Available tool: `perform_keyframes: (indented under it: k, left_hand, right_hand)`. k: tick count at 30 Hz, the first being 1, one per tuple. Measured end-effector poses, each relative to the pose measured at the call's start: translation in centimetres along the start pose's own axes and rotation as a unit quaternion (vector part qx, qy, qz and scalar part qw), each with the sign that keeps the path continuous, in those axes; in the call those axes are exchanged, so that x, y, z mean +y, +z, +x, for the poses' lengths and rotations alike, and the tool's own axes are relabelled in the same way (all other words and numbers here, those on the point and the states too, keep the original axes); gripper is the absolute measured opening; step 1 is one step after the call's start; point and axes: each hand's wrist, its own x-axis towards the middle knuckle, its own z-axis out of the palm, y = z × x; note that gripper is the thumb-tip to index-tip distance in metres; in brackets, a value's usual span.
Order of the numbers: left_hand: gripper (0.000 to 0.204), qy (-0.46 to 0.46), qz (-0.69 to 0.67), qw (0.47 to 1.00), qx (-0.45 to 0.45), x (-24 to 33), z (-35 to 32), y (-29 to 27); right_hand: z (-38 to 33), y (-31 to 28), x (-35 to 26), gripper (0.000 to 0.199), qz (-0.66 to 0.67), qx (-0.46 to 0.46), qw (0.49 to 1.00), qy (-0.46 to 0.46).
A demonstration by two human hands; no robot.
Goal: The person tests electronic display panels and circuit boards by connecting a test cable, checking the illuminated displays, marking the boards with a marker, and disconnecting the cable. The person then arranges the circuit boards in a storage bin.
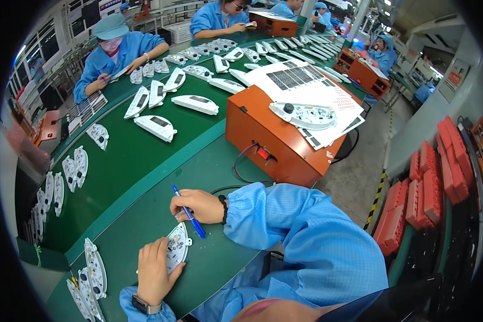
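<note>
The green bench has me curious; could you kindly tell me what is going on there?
The person's left hand rests on a curved white panel on the green bench. The right hand holds a blue pen near it. More panels lie toward the left, and another one sits on papers atop the orange box.

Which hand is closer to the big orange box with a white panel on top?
Right. The right hand holds a blue pen, below and left of the orange box in this view; the left hand is farther away, lower down, touching a curved white panel.
</note>
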Motion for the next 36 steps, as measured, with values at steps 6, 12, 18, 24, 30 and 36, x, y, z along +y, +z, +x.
perform_keyframes:
  k: [6,12,18,24,30,36]
  left_hand:
    - [0.066,0.006,0.004,0.999,0.054,0.0,0.2,1.0]
    - [0.06,0.005,0.011,0.998,0.068,-0.2,0.4,1.5]
    - [0.056,-0.013,0.021,0.997,0.071,-0.7,0.1,1.8]
    - [0.057,-0.008,0.001,0.996,0.085,-0.8,0.0,2.1]
    - [0.056,-0.011,0.001,0.996,0.089,-0.9,-0.1,2.2]
    - [0.055,-0.012,-0.005,0.996,0.085,-1.0,-0.2,2.2]
  right_hand:
    - [0.1,-0.9,-0.5,0.021,-0.024,-0.005,1.0,0.011]
    - [0.3,-1.5,-1.7,0.02,0.023,0.023,0.999,0.027]
    - [0.6,-1.4,-2.4,0.019,0.056,0.016,0.998,-0.038]
    - [0.7,-1.0,-2.8,0.021,0.039,-0.023,0.999,-0.03]
    - [0.8,-0.6,-3.0,0.021,0.038,-0.023,0.998,-0.051]
    - [0.9,-0.5,-3.5,0.021,0.025,-0.022,0.998,-0.049]
